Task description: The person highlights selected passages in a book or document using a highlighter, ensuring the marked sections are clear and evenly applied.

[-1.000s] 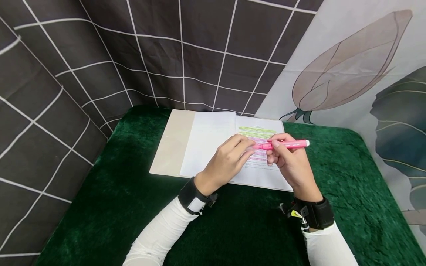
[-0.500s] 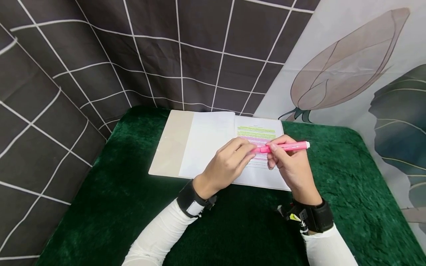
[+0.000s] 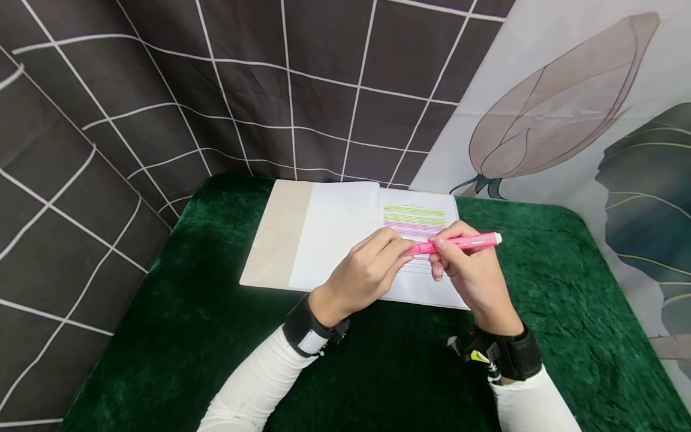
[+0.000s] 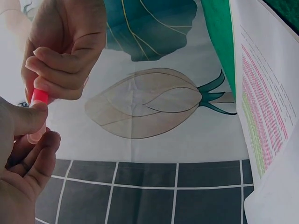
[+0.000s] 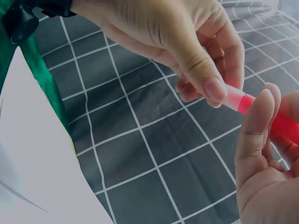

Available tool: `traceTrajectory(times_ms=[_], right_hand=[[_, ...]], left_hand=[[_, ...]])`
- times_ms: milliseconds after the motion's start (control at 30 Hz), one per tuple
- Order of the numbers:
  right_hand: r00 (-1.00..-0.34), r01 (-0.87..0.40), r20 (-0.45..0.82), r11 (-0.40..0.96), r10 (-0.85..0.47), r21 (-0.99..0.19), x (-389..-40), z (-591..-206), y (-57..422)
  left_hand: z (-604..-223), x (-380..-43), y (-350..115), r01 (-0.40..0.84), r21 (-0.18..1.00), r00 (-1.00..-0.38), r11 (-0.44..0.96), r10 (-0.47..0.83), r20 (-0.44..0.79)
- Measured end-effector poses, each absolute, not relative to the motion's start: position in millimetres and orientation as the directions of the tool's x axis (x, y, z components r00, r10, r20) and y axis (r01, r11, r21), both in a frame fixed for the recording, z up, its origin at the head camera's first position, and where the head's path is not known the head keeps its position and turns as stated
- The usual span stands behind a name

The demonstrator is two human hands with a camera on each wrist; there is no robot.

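A pink highlighter (image 3: 475, 241) lies level in the air above an open folder, its white end toward the right. My right hand (image 3: 475, 276) pinches its barrel between thumb and fingers. At the other end, my left hand (image 3: 367, 267) pinches the clear pinkish cap (image 5: 232, 97), which sits against the pink barrel in the right wrist view. Below both hands is a printed page (image 3: 415, 210) with lines marked green and pink; the hands hide part of its text. In the left wrist view the cap (image 4: 36, 135) shows between the left thumb and fingers.
The beige folder (image 3: 275, 240) lies open on a green plush cloth (image 3: 205, 324), with a blank white sheet (image 3: 340, 222) on its left side. A dark gridded curtain (image 3: 324, 108) and a white leaf-printed one (image 3: 540, 150) hang behind and beside the table.
The gap at the highlighter's tip has closed: the left hand's cap and the barrel have come together. Both hands have sunk slightly, and the view has shifted a little.
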State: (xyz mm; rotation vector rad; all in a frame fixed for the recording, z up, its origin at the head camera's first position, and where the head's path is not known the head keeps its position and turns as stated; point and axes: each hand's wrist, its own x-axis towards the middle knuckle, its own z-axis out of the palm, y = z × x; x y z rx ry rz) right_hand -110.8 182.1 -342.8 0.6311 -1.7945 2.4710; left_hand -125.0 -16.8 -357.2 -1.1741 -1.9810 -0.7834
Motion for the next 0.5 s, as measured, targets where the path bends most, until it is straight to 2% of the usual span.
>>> traceTrajectory(times_ms=[233,500], right_hand=[[-0.926,-0.22,0.306,-0.346,-0.219,-0.912,-111.3,-345.9,179.4],[-0.917,-0.248,0.345,-0.39,-0.201,-0.887,-110.1,-347.1,172.7]], left_hand=[[-357.8,-125.8,-19.1,0.903,0.13,-0.337,0.409,0.491,0.803],[-357.9,-125.6,-20.3,0.902,0.1,-0.318,0.419,0.492,0.81]])
